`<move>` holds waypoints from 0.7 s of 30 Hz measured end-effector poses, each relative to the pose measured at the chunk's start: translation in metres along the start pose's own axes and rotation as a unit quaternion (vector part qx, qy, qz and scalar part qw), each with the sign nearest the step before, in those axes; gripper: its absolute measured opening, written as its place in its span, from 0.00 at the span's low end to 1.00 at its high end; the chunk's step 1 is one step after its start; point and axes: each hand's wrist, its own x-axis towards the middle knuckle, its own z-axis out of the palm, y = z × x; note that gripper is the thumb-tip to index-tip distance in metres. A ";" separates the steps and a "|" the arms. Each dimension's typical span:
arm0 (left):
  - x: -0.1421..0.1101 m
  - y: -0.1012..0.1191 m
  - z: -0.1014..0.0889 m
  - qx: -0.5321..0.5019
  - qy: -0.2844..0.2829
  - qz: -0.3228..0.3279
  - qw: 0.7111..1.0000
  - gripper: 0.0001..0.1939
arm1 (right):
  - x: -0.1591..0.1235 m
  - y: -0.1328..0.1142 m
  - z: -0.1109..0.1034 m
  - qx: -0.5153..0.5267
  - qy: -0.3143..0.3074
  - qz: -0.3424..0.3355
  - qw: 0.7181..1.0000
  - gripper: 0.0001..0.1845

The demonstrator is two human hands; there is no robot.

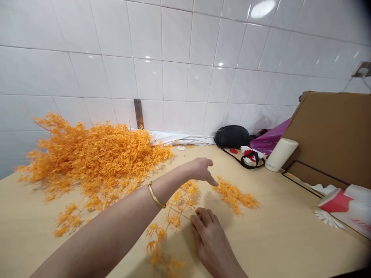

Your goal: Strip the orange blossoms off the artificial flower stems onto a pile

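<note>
Forearm [116,227] overlaps orange sprig [175,222] — left hand [200,170] parted, right hand's [213,239] grip unclear; bag [232,136] beyond.

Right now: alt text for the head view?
A left hand hovers beside a small orange sprig on a pale table; the right hand curls near a longer sprig. A large orange heap lies at left.

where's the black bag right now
In the head view, the black bag lies right of centre at the back of the table, near the tiled wall, just left of the purple plastic.
</note>
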 end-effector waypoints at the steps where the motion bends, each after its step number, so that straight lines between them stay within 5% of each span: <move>1: -0.001 -0.005 0.003 0.043 0.005 -0.024 0.999 0.33 | -0.001 0.000 -0.001 0.002 -0.001 0.004 1.000 0.12; 6: -0.027 -0.064 0.034 0.153 0.056 -0.178 0.970 0.18 | -0.002 0.003 -0.005 0.022 0.023 0.017 0.999 0.15; 10: -0.056 -0.103 0.066 0.120 0.091 -0.209 0.966 0.13 | 0.002 0.000 -0.006 0.046 0.029 0.024 0.998 0.25; 15: -0.068 -0.113 0.087 0.087 0.152 -0.186 0.967 0.05 | 0.007 -0.016 -0.007 0.023 -0.052 -0.012 0.998 0.23; 21: -0.069 -0.108 0.090 0.018 0.182 -0.209 0.961 0.05 | 0.014 -0.006 -0.006 0.087 -0.022 0.048 0.995 0.19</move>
